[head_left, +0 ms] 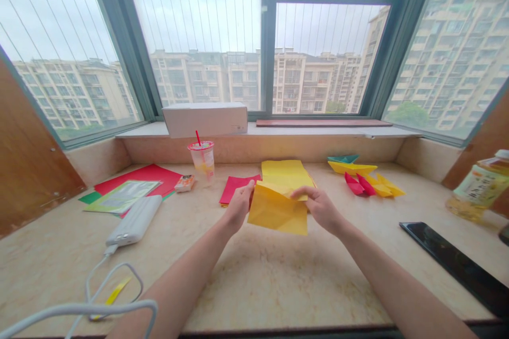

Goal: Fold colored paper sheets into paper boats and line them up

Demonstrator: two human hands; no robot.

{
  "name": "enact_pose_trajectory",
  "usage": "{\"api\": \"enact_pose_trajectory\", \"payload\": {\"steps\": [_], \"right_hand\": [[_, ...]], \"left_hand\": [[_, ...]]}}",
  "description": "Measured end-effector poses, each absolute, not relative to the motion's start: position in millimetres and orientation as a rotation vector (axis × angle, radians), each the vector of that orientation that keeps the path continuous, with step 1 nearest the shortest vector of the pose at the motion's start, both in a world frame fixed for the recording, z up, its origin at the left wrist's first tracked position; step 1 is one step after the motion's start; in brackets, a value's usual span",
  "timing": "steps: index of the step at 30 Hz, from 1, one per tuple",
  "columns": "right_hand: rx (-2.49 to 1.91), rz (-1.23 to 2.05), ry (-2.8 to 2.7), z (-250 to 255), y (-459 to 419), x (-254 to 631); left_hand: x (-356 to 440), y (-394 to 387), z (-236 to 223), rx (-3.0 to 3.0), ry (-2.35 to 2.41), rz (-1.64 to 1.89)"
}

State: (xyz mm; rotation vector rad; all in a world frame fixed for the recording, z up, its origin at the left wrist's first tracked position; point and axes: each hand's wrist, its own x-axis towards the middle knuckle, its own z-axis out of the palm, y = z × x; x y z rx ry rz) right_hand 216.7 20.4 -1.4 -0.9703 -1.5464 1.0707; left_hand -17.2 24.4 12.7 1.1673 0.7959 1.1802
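Note:
A sheet of orange-yellow paper (278,212) is held up above the counter, between my two hands. My left hand (240,204) pinches its upper left corner, fingers closed. At the upper right edge, my right hand (316,204) grips the same sheet between thumb and fingers. Just behind it lies a brighter yellow sheet (284,170), partly covered by the held paper. Red paper squares (234,188) lie stacked by my left hand, with a little yellow showing underneath. Folded paper boats sit to the right: a yellow boat (352,168), a green boat (342,159) and red folded paper (359,184).
On the left are a plastic cup with a straw (202,159), a small orange packet (185,184), red sheets (139,177) and a white power bank (135,221) with a cable (95,304). A black phone (449,259) and a bottle (477,185) stand right. A white box (204,119) is on the sill.

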Motion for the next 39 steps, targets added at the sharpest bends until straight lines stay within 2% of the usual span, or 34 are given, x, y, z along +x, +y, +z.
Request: {"api": "enact_pose_trajectory", "payload": {"steps": [5,8,12,20,32,36,39], "right_hand": [[-0.912,0.782,-1.776,-7,22,219],[-0.886,0.723,-1.859,-7,22,220],[-0.934,0.812,-1.799,-2,18,218],[-0.906,1.286,-1.401,11,12,218],[-0.926,1.202,-1.359,8,16,212],[-0.931,1.157,-1.281,13,18,218],[-0.95,1.261,-1.332,18,14,224]], "left_hand": [[-18,20,13,1.189,0.844,1.063],[-15,19,12,1.255,0.899,1.074],[-11,19,10,1.282,0.866,1.099],[-7,19,9,1.352,0.873,1.187],[-6,21,8,1.384,0.832,1.176],[-12,16,13,1.437,0.784,0.998],[-18,13,16,1.391,0.674,0.855]]}}
